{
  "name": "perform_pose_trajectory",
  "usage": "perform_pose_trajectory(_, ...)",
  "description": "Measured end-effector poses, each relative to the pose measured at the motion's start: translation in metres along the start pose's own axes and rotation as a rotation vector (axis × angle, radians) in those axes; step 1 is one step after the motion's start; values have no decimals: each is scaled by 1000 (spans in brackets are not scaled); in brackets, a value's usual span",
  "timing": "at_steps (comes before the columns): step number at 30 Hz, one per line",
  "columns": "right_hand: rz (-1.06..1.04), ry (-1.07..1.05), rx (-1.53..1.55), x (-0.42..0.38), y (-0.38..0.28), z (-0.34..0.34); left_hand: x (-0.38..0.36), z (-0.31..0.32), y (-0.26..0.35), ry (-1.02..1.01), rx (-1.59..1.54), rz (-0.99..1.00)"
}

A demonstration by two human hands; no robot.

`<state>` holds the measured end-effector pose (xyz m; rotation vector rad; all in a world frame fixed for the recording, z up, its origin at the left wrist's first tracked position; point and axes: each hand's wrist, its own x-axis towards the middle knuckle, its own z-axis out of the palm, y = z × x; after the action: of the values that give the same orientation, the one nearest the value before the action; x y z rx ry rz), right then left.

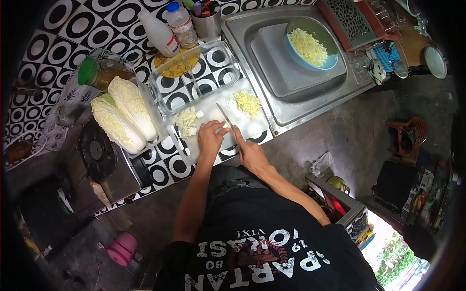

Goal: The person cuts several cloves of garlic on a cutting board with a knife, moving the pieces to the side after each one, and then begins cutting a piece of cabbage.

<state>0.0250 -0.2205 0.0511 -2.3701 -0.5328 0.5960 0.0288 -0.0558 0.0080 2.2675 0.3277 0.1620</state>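
Observation:
My right hand (250, 154) grips a knife (224, 115), its blade pointing away from me over a pale cutting board (209, 107). Close by on the left, my left hand (212, 139) rests on the board with bent fingers, its fingertips beside the blade. A small pale bit shows at those fingertips, too small to make out. Cut pieces of napa cabbage (185, 122) lie to the left of my left hand. A heap of finely chopped cabbage (247, 104) sits on the right part of the board, beyond the knife.
Two napa cabbages (119, 124) lie in a clear container at left, near a stove (97, 150). Behind the board stands a divided clear container (154, 80). A bowl (331, 62) of chopped cabbage is over the steel sink (286, 119). Bottles (182, 25) stand at the back.

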Motion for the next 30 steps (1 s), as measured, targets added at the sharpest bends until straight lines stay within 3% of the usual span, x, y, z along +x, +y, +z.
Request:
perform_pose_trajectory(16,74,-126,-256,19,-6,15,-1,5,-6,26,45,19)
perform_pose_trajectory(30,45,-69,-67,7,12,-4,-3,3,2,42,80,65)
